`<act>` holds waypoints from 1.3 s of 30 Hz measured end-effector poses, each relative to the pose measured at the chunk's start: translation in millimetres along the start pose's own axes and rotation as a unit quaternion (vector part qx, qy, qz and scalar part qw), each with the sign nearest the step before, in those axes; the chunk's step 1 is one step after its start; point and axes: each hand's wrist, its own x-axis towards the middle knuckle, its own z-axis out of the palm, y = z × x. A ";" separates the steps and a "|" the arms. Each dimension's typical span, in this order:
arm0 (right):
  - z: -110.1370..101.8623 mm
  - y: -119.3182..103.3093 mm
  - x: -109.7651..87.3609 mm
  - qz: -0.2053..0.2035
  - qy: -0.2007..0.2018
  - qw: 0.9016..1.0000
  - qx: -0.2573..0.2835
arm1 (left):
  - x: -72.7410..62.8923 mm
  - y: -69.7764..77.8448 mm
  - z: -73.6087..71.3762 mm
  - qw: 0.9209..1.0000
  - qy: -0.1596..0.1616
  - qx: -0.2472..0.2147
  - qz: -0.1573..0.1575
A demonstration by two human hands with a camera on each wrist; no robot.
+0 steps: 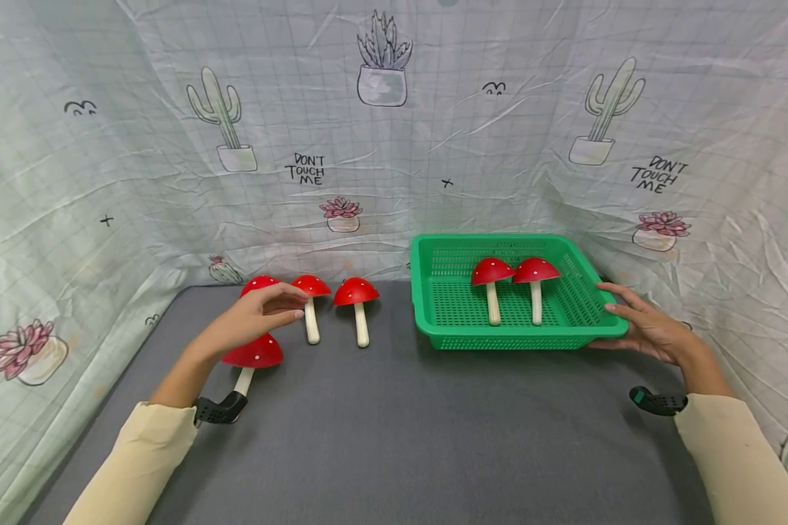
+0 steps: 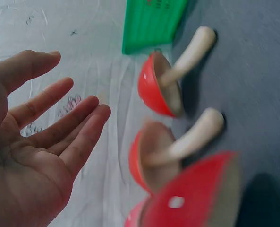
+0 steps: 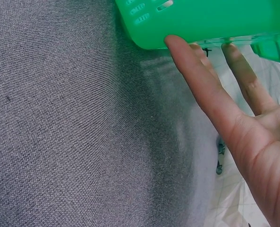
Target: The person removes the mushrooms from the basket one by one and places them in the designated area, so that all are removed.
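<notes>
Open and tilted over the toy mushrooms at the left is my left hand (image 1: 263,312), with nothing in it. A red-capped mushroom (image 1: 311,321) with a pale stem lies by its fingertips, and another mushroom (image 1: 361,324) lies just to the right. One mushroom (image 1: 256,354) rests below the hand; a further mushroom (image 1: 257,282) is partly hidden behind it. My right hand (image 1: 650,328) grips the right end of a green plastic basket (image 1: 519,341), some digits over the rim and others beneath. Two mushrooms, one (image 1: 492,273) beside the other (image 1: 536,271), lie inside the basket.
The grey tabletop (image 1: 394,437) spreads in front of the basket. A pale cloth (image 1: 433,131) printed with cacti and words hangs at the back and both sides, close behind the basket and mushrooms.
</notes>
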 end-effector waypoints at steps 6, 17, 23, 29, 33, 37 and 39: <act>0.6 -1.3 0.1 0.002 0.008 1.000 -0.005 | 24.1 16.3 12.7 1.000 -0.015 -0.008 0.015; 2.4 -0.5 1.0 0.009 0.021 1.000 -0.014 | 61.2 45.3 32.4 0.999 -0.042 -0.028 0.020; 3.5 -1.8 0.5 0.008 0.021 1.000 -0.013 | 84.3 55.2 41.0 0.997 -0.061 -0.014 0.041; 3.8 -1.5 0.6 0.007 0.015 1.000 -0.009 | 106.7 61.9 50.9 0.994 -0.094 -0.015 0.050; 2.3 -1.7 0.0 0.001 0.004 1.000 -0.005 | 121.3 68.3 55.1 0.990 -0.122 -0.017 0.066; 1.3 -1.6 -0.2 -0.001 0.001 1.000 -0.004 | 134.1 75.1 57.1 0.987 -0.139 -0.023 0.082; 1.1 -1.2 -0.2 0.000 0.003 1.000 -0.001 | 139.0 78.7 57.8 0.987 -0.140 -0.015 0.078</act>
